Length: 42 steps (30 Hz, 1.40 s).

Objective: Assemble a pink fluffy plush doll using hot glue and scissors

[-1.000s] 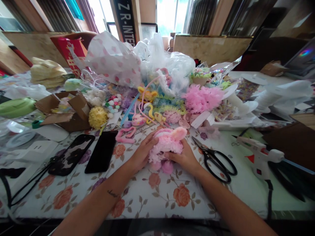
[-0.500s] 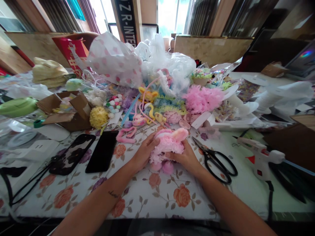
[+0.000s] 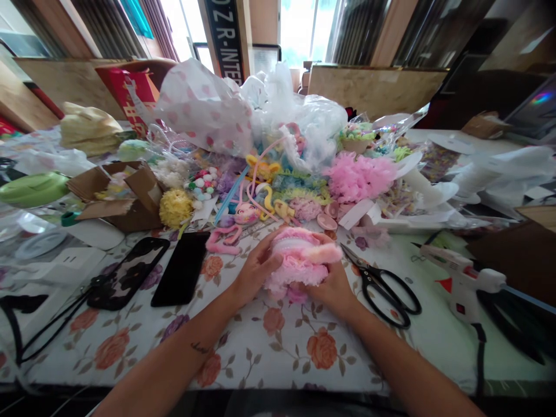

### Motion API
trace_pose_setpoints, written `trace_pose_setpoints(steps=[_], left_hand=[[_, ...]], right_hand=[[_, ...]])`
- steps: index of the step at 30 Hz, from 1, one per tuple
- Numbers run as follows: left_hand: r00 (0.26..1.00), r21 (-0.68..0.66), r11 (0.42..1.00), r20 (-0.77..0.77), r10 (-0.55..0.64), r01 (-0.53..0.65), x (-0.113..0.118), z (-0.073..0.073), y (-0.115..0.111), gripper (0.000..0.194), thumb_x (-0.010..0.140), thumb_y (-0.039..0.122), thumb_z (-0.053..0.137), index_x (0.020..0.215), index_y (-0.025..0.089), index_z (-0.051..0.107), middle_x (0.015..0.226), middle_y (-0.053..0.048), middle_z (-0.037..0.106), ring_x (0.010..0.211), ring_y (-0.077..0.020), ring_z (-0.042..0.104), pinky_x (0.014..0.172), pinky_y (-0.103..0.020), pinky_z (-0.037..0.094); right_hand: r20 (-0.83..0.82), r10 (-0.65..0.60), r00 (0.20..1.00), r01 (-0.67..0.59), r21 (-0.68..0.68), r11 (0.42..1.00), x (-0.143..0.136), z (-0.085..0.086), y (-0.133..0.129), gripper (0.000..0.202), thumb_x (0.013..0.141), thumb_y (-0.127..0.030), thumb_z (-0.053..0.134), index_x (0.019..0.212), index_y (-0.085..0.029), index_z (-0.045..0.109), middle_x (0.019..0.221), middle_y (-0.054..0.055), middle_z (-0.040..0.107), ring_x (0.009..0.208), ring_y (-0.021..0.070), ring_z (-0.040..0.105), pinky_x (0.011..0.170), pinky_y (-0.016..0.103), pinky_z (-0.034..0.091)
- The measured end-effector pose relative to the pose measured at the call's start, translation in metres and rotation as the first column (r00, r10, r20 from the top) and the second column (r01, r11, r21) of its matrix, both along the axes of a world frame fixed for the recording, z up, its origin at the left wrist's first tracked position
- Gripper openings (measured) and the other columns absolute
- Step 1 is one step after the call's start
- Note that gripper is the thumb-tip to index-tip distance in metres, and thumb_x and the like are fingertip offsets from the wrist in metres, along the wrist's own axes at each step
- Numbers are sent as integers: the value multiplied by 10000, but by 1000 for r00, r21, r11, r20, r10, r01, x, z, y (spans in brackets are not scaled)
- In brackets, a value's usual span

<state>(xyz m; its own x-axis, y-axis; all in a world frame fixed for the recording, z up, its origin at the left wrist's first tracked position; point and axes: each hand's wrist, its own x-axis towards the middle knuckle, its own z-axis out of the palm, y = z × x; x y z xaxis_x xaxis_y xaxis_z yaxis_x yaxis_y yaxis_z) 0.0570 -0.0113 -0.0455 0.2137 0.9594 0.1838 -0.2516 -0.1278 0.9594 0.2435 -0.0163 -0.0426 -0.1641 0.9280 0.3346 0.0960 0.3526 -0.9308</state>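
Between my hands, just above the flowered tablecloth (image 3: 243, 353), is a fluffy pink craft piece (image 3: 295, 260) with lacy ruffles, a white band and a fuzzy pink strip sticking out to the right. My left hand (image 3: 259, 267) is closed on its left side, thumb on the front. My right hand (image 3: 332, 284) grips the lower right side, its fingers partly hidden behind and under the ruffles. Black-handled scissors (image 3: 386, 289) lie open to the right of my right hand. A bent pink fuzzy stem (image 3: 223, 240) rests left of the piece.
Two phones, one black (image 3: 180, 269) and one patterned (image 3: 130, 272), lie at left. A white glue gun (image 3: 460, 278) stands at right. Behind are a cardboard box (image 3: 119, 197), a yellow pompom (image 3: 175, 208), pink tulle (image 3: 360, 176) and plastic bags (image 3: 208, 110).
Both hands have turned the pink piece, so its white band shows more and the fuzzy strip points lower to the right. The pompoms beneath it are now mostly hidden.
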Motion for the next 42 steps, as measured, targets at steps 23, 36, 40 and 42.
trace_pose_setpoints(steps=[23, 36, 40, 42], left_hand=[[941, -167, 943, -233, 247, -289, -17, 25, 9, 183, 694, 328, 767, 732, 156, 716, 778, -13, 661, 734, -131, 556, 683, -238, 429], [940, -296, 897, -192, 281, -328, -12, 13, 10, 309, 676, 425, 765, 756, 138, 683, 715, -10, 625, 624, -113, 517, 551, -223, 398], [942, -327, 884, -148, 301, -334, -11, 9, 13, 327, 629, 418, 796, 736, 130, 685, 685, -4, 614, 600, -102, 505, 541, -216, 390], [943, -338, 881, -140, 302, -332, -10, 8, 13, 330, 626, 423, 796, 735, 132, 685, 673, 1, 607, 581, -95, 492, 528, -213, 377]], right_hand=[[-95, 245, 965, -262, -259, 930, -3, -7, 2, 810, 567, -400, 870, 1272, -250, 501, 1147, 77, 631, 1138, 307, 574, 926, 421, 500], [-112, 188, 976, -217, -381, 899, -6, -9, 3, 653, 639, -386, 829, 1201, -242, 531, 1154, 63, 638, 1018, 255, 617, 861, 389, 512], [-95, 176, 980, -198, -354, 914, -6, -10, 3, 593, 679, -385, 802, 1190, -244, 538, 1129, 53, 640, 1012, 249, 613, 866, 387, 505], [-102, 180, 978, -204, -344, 916, -6, -11, 2, 590, 679, -378, 803, 1191, -244, 543, 1140, 51, 640, 1029, 250, 610, 877, 382, 501]])
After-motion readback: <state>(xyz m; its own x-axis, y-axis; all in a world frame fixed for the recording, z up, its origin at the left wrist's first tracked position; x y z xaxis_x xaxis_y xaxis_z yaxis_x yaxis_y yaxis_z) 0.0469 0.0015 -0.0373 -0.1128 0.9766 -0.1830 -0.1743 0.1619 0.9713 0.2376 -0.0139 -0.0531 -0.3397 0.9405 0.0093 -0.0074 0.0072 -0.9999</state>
